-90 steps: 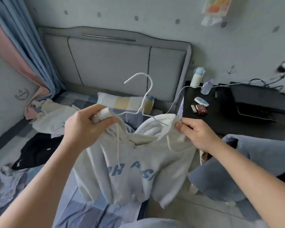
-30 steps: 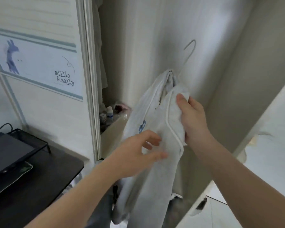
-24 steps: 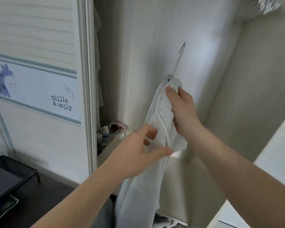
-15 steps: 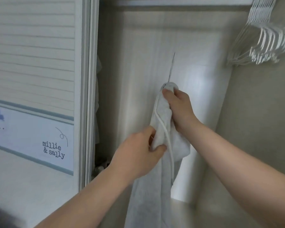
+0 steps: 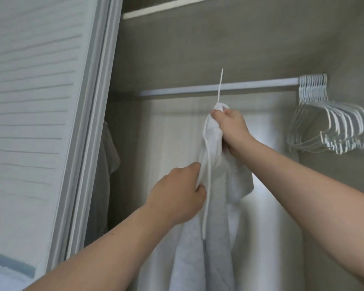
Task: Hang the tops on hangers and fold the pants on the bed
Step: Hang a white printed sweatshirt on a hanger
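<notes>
A white hooded top (image 5: 213, 238) hangs on a white wire hanger inside the open wardrobe. The hanger's hook (image 5: 220, 86), seen edge-on, crosses in front of the silver rail (image 5: 261, 85); I cannot tell whether it sits on the rail. My right hand (image 5: 231, 128) grips the top's bunched neck just under the hook. My left hand (image 5: 176, 199) pinches the front edge of the fabric lower down, beside a dangling white drawstring (image 5: 206, 185). The hanger's shoulders are hidden inside the garment.
Several bare white hangers (image 5: 328, 124) crowd the rail's right end. A pale garment (image 5: 107, 164) hangs in shadow at the wardrobe's left. The slatted sliding door (image 5: 36, 114) stands at the left, and a shelf edge (image 5: 166, 7) runs above the rail.
I turned from the bed to the wardrobe carrying the top on its hanger. Both hands raised it until the hook reached rail height; the left hand closed on the fabric's edge.
</notes>
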### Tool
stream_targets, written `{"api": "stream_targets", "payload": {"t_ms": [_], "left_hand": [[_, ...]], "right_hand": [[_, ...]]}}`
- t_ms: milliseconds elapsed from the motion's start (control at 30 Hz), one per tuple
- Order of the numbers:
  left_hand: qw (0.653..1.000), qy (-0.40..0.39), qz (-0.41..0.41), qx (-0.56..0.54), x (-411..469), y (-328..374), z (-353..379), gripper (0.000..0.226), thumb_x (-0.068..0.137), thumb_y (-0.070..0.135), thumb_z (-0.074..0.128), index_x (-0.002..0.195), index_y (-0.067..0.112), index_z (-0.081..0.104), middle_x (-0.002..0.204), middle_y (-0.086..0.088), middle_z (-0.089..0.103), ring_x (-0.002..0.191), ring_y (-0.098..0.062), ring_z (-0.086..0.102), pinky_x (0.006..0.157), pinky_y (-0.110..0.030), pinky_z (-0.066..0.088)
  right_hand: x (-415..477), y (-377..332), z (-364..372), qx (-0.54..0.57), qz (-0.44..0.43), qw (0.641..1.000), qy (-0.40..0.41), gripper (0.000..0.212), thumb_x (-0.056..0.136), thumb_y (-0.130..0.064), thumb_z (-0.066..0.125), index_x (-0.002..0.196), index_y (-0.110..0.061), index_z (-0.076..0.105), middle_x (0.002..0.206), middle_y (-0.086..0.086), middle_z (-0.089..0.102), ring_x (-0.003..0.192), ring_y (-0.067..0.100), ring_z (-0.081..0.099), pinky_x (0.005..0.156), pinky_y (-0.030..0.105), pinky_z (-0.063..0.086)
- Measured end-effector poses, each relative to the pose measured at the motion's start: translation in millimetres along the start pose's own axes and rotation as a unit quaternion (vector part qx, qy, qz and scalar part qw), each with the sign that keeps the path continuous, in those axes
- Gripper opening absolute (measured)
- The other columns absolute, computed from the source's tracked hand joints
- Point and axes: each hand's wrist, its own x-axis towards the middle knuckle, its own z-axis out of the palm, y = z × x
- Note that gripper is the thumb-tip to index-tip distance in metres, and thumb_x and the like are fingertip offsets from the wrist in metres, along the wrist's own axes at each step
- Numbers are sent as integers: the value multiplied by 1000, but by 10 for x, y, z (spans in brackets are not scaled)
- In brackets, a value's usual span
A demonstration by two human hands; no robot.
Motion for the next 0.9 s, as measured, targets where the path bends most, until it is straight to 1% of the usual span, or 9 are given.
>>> {"api": "stream_targets", "payload": {"t_ms": [100, 233, 367, 500, 567, 633, 700, 767, 900], "left_hand": [[999, 17, -6, 47, 361, -26, 5, 17, 92, 30, 48, 83, 23, 36, 85, -2, 54, 75, -29, 55, 66, -39, 49], [997, 22, -3, 79, 713, -78, 42, 15, 93, 27, 47, 84, 22, 37, 84, -2, 53, 75, -29, 53, 63, -37, 44], [995, 27, -5, 98, 885, -180, 121, 22, 92, 26, 46, 78, 23, 31, 79, -2, 50, 72, -28, 49, 59, -35, 35], [995, 27, -16, 97, 943, -297, 232, 19, 93, 25, 46, 79, 23, 33, 79, 0, 52, 71, -25, 51, 57, -34, 36], [995, 28, -19, 94, 958, -345, 281, 18, 93, 26, 45, 79, 24, 34, 79, 0, 53, 69, -24, 52, 55, -34, 36], [995, 23, -22, 96, 964, -381, 317, 17, 93, 27, 45, 80, 24, 34, 79, 0, 54, 69, -23, 53, 55, -33, 38], [995, 16, -28, 95, 954, -397, 348, 17, 93, 28, 46, 80, 25, 35, 79, 0, 54, 69, -23, 53, 56, -34, 40], [995, 9, -30, 96, 940, -388, 379, 20, 91, 28, 46, 78, 25, 32, 79, 1, 53, 69, -24, 51, 55, -34, 36], [995, -14, -32, 91, 882, -323, 405, 20, 89, 30, 48, 80, 26, 31, 80, 1, 52, 71, -26, 51, 57, -35, 37]], "right_hand": [[425, 49, -29, 5, -27, 1000, 7, 11, 99, -19, 55, 90, -12, 54, 82, 9, 45, 77, 21, 43, 69, 33, 36], [883, 144, -65, -13, -29, 999, 17, 10, 97, -20, 57, 91, -13, 54, 85, 7, 47, 78, 19, 44, 70, 32, 35], [1124, 349, -72, -24, -1, 1000, 15, 20, 96, -15, 58, 77, -11, 51, 77, 11, 47, 75, 20, 46, 66, 30, 36], [1180, 633, -96, -1, 50, 999, 6, 10, 94, -11, 56, 86, -10, 51, 75, 10, 43, 70, 19, 44, 54, 25, 35], [1203, 702, -106, 2, 54, 999, 7, 14, 94, -12, 56, 82, -12, 49, 73, 8, 42, 65, 18, 42, 47, 22, 33], [1227, 728, -108, -3, 53, 999, 6, 24, 95, -13, 56, 74, -16, 46, 73, 8, 42, 66, 18, 43, 50, 24, 33], [1230, 726, -112, -6, 57, 998, 3, 31, 95, -13, 56, 68, -18, 43, 69, 7, 43, 61, 18, 43, 46, 22, 33], [1225, 712, -124, -7, 63, 998, -5, 33, 95, -13, 56, 66, -18, 42, 64, 6, 42, 54, 19, 42, 40, 18, 30], [1158, 621, -162, -27, 71, 997, -11, 33, 95, -21, 56, 65, -20, 41, 56, 3, 40, 47, 21, 39, 41, 18, 32]]}}
